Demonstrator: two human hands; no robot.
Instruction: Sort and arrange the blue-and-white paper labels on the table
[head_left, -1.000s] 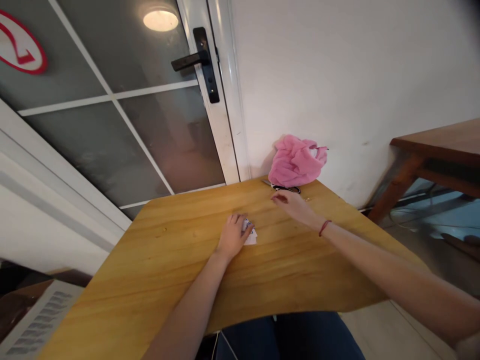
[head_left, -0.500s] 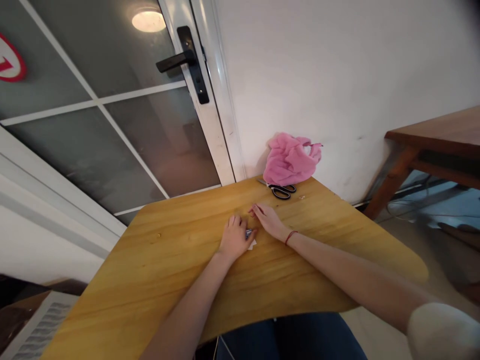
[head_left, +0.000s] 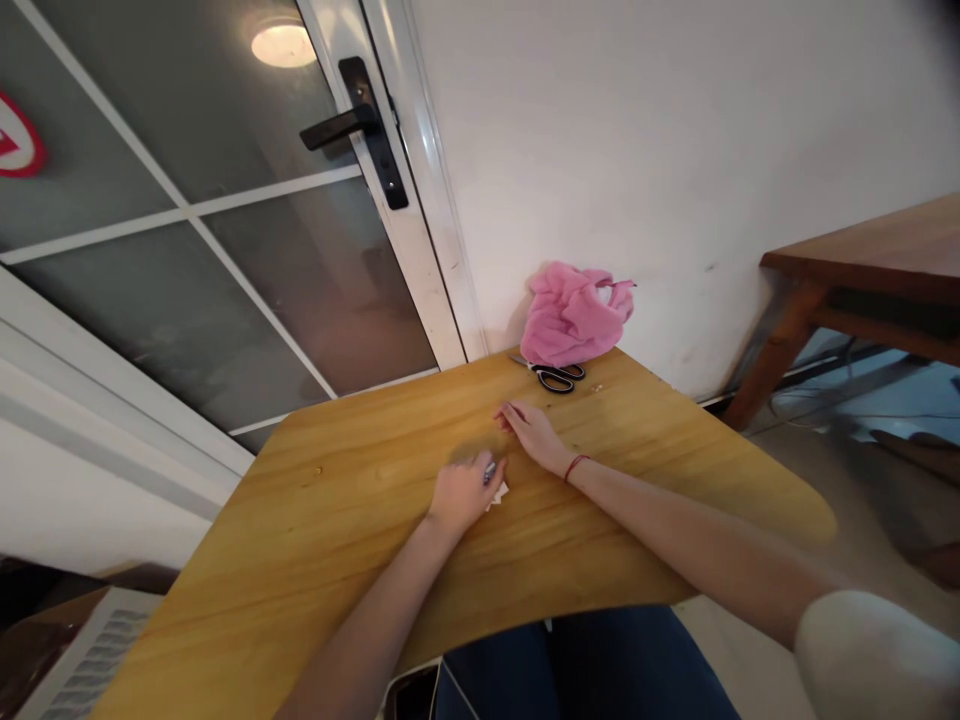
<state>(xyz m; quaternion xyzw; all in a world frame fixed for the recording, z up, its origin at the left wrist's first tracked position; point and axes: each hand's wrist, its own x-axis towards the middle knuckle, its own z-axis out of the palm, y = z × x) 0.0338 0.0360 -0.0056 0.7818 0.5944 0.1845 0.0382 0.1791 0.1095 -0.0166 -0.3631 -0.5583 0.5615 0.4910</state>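
My left hand (head_left: 463,492) is closed over the wooden table (head_left: 360,520), its fingers curled round a small blue-and-silver object (head_left: 490,472). Only one end of that object shows, so its kind is unclear. Small white paper pieces (head_left: 501,494) lie beside and partly under this hand. A short way to the right, my right hand (head_left: 534,436) rests low over the table, fingers bent and pressed together. Whatever its fingertips may hold is hidden. Beyond it, black-handled scissors (head_left: 559,378) lie near the table's back edge.
A bunched pink cloth (head_left: 576,318) sits behind the scissors against the wall. Tiny scraps (head_left: 597,388) lie to their right, and a small speck (head_left: 318,471) at the left. A glazed door with a black handle (head_left: 375,130) borders the table. Another wooden table (head_left: 862,255) stands at right.
My left hand has gone from lying with fingers stretched forward to curled round the small blue-and-silver object. My right hand stays nearly in place. The view has shifted slightly.
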